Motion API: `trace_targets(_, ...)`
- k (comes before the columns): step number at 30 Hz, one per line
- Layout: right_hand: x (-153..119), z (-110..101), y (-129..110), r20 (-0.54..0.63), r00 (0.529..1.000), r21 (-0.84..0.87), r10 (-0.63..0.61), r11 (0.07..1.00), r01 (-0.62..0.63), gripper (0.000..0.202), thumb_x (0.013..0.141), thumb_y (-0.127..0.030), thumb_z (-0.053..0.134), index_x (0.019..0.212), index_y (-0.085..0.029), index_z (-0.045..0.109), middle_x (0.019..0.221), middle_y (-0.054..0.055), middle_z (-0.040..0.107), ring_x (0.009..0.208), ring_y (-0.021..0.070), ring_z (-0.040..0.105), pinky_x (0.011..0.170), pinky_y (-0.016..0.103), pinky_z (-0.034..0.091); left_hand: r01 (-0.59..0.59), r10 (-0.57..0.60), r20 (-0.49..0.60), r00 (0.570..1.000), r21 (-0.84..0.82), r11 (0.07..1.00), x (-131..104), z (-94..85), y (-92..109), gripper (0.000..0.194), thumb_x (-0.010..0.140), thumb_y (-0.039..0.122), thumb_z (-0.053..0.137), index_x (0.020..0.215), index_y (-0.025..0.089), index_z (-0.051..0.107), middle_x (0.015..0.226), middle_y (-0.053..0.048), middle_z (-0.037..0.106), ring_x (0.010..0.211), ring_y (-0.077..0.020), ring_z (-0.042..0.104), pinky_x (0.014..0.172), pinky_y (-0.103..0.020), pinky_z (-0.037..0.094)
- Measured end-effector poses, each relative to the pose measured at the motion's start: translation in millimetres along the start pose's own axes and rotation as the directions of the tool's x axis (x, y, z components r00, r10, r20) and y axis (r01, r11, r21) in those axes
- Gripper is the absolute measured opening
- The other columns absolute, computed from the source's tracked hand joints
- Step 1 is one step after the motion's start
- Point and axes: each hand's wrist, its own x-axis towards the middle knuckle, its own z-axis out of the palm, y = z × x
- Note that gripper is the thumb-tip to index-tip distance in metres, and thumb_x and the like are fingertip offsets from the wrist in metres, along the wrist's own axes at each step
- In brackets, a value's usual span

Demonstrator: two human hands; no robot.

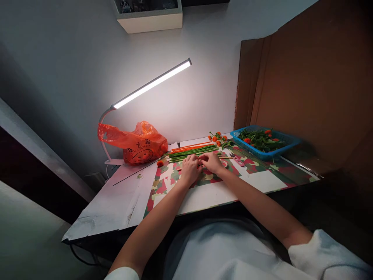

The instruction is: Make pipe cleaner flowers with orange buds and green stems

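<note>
My left hand (191,168) and my right hand (212,162) meet over the patterned mat, fingertips close together and curled. What they pinch between them is too small to make out. A thin brownish stick shows on both sides of the hands. Just beyond them lies a row of green stems (192,152), with red-orange strips (190,147) behind it. A roll of tape (224,164) is partly hidden by my right hand. Pink-handled scissors (239,161) rest to the right. One orange flower head (160,163) lies to the left of the stems.
A red plastic bag (142,149) stands at the back left beside a lit desk lamp (153,83). Orange flowers (215,139) lie at the back, near a blue basket (264,155) of greens. Cardboard (279,81) rises on the right.
</note>
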Motion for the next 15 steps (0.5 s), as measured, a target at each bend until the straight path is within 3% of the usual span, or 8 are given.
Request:
trace_targets(4,1,5,-3,0.006,0.999,-0.048,-0.052,0.998,0.052,0.040,0.070,-0.001,0.055,0.106,-0.017,0.064,0.072,0.001,0.069,0.068,0.0148,0.062,0.070,0.026,0.047,0.131,-0.132,0.004,0.991,-0.115,0.985,0,7.3,-3,0.007,0.074,0.021,0.062,0.068,0.020,0.065,0.091,-0.005,0.062,0.092,-0.0218,0.054,0.079,-0.037,0.042)
trace_targets(9,6,7,-1,0.095,0.980,-0.119,-0.176,0.975,0.186,0.047,0.072,-0.001,0.055,0.114,-0.022,0.061,0.075,-0.001,0.069,0.074,0.0159,0.060,0.074,0.027,0.044,0.306,-0.302,0.062,0.951,-0.309,0.901,1,14.9,-14,0.010,0.069,0.021,0.061,0.060,0.019,0.065,0.081,-0.004,0.063,0.082,-0.0188,0.057,0.073,-0.033,0.044)
trace_targets(15,5,5,-3,0.156,0.937,-0.223,-0.311,0.913,0.340,0.045,0.076,-0.007,0.058,0.118,-0.024,0.061,0.083,0.003,0.070,0.091,0.0227,0.052,0.085,0.035,0.035,0.364,-0.273,0.255,0.928,-0.451,0.815,3,16.9,-27,0.019,0.069,0.022,0.055,0.054,0.016,0.064,0.060,-0.001,0.060,0.071,-0.0162,0.056,0.063,-0.026,0.041)
